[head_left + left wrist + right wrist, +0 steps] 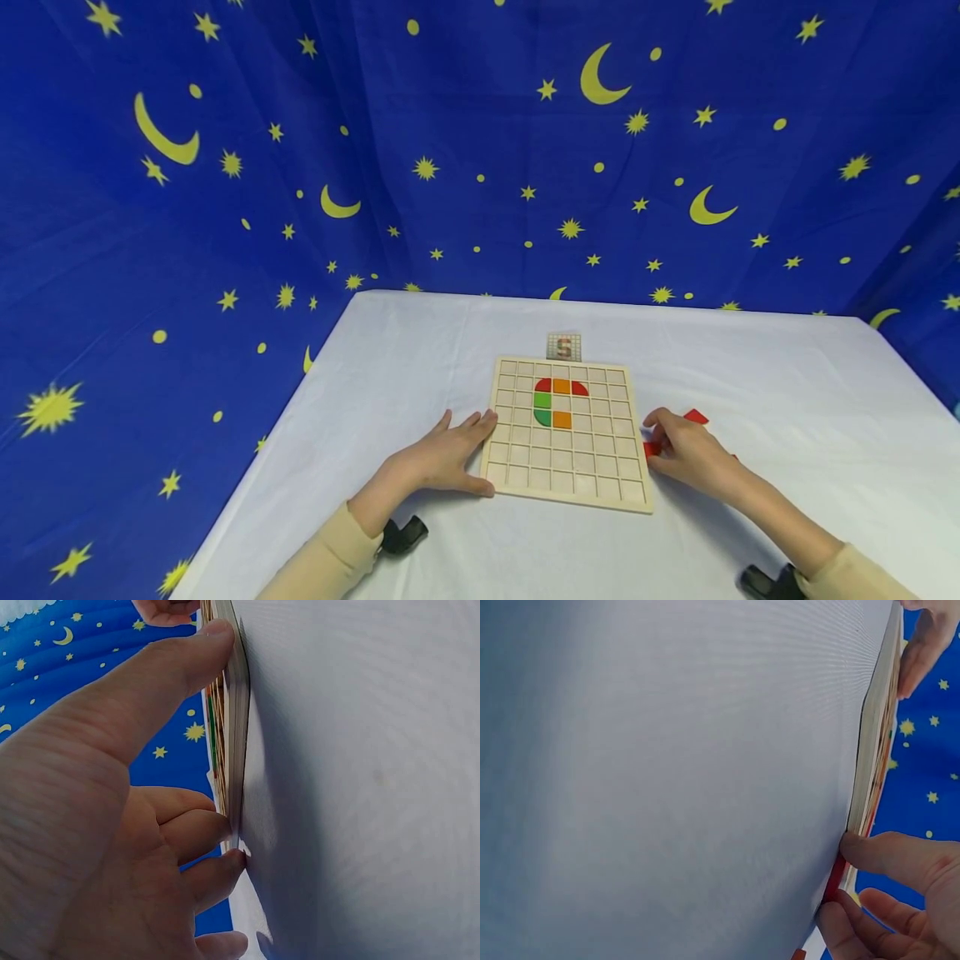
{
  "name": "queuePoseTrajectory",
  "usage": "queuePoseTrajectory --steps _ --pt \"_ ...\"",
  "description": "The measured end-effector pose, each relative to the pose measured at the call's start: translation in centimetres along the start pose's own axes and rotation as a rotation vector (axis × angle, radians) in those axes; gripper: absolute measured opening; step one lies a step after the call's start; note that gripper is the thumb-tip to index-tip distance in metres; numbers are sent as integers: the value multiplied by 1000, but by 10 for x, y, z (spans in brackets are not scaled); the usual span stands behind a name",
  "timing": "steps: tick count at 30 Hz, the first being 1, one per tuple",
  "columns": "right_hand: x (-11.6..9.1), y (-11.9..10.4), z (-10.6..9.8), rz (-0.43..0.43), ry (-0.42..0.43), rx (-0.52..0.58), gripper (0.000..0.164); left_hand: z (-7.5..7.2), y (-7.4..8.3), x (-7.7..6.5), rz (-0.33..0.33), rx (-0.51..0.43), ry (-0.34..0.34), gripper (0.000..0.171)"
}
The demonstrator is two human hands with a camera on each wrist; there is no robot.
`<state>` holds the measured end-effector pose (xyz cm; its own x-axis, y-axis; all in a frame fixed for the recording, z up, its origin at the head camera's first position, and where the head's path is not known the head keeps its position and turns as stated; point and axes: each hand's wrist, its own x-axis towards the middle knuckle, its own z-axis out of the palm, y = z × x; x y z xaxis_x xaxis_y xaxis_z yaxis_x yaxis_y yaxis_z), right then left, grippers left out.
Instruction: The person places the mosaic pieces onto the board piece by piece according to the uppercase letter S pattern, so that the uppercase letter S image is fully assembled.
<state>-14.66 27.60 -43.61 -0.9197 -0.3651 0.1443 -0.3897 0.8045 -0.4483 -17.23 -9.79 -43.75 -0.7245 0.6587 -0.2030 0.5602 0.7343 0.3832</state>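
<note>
A square wooden grid board (540,458) lies on the table. In its upper cells sit several colored pieces: a red quarter-round (580,388), an orange square (561,420) and a green square (542,400) among them. My left hand (438,460) rests along the board's left edge, fingers and thumb spread and touching it. Beside the right edge, my right hand (693,452) pinches a red piece (651,449) between thumb and finger; the right wrist view shows this red piece (835,880) low against the table. Its full shape is hidden.
A small card (564,347) with a grid and an S-like figure lies just beyond the board's far edge. Another red piece (696,417) lies on the white-covered table (825,400) behind my right hand. A blue star-and-moon curtain (480,125) surrounds the table's far and left sides.
</note>
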Motion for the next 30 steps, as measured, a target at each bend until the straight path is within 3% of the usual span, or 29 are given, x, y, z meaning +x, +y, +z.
queuePoseTrajectory --steps 15,30 --pt "7 1 1 2 -38 -44 47 -2 0 0 4 -2 -1 101" --pt "6 5 1 -48 44 -28 49 1 0 0 7 -16 14 101"
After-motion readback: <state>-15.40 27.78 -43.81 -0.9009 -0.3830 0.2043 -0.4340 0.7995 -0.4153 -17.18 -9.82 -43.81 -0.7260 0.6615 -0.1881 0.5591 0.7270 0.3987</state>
